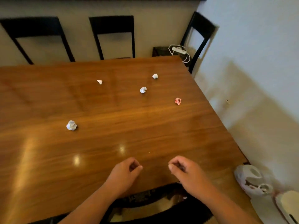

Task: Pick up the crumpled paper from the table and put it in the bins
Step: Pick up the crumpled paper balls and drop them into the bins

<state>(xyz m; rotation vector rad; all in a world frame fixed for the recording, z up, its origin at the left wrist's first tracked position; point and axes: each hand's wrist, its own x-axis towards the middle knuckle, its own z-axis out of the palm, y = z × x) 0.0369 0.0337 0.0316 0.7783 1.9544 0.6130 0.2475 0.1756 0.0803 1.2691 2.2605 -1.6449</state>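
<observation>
Several crumpled paper balls lie on the brown wooden table: a large white one at the left, a small white scrap farther back, two white balls toward the right, and a red-and-white one near the right edge. My left hand and my right hand hover over the near edge of the table, fingers curled in loose fists, holding nothing I can see. A bin lined with a white bag stands on the floor at the right, and a second bin is beside it.
Two dark chairs stand behind the table's far side and another at the far right corner. A white power strip with cable lies on a seat there. A dark chair back is below my hands. White wall runs along the right.
</observation>
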